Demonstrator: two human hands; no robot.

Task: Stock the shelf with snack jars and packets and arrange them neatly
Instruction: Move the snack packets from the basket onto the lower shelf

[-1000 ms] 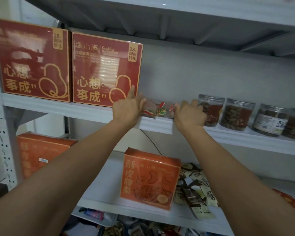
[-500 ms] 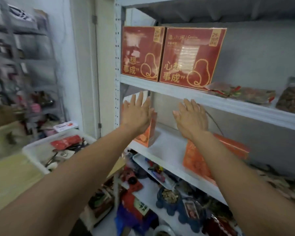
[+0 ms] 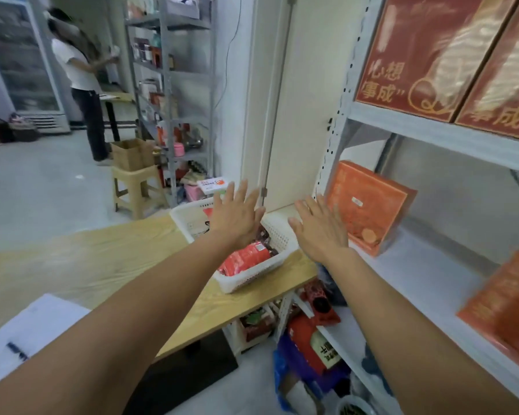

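Note:
A white plastic basket [image 3: 277, 238] stands on a wooden table [image 3: 102, 259] left of the shelf unit and holds red snack packets [image 3: 244, 259]. My left hand [image 3: 237, 217] hovers over the basket with fingers spread, holding nothing. My right hand [image 3: 319, 227] is stretched out beside it, also with straight fingers and nothing in it, in front of the shelf's left post [image 3: 340, 115]. Orange boxes [image 3: 367, 205] stand on the middle shelf [image 3: 426, 274]. Large red gift boxes [image 3: 417, 55] stand on the shelf above.
Bags and packets [image 3: 312, 333] are piled on the floor under the table edge and low shelf. A person [image 3: 81, 85] stands at another rack [image 3: 174, 94] in the back. A beige stool [image 3: 135, 187] carries a cardboard box. White paper [image 3: 33, 333] lies on the near table.
My view has swung left from the shelf to the table and basket. Both hands have let go of the packets on the upper shelf and moved down and left, fingers spread.

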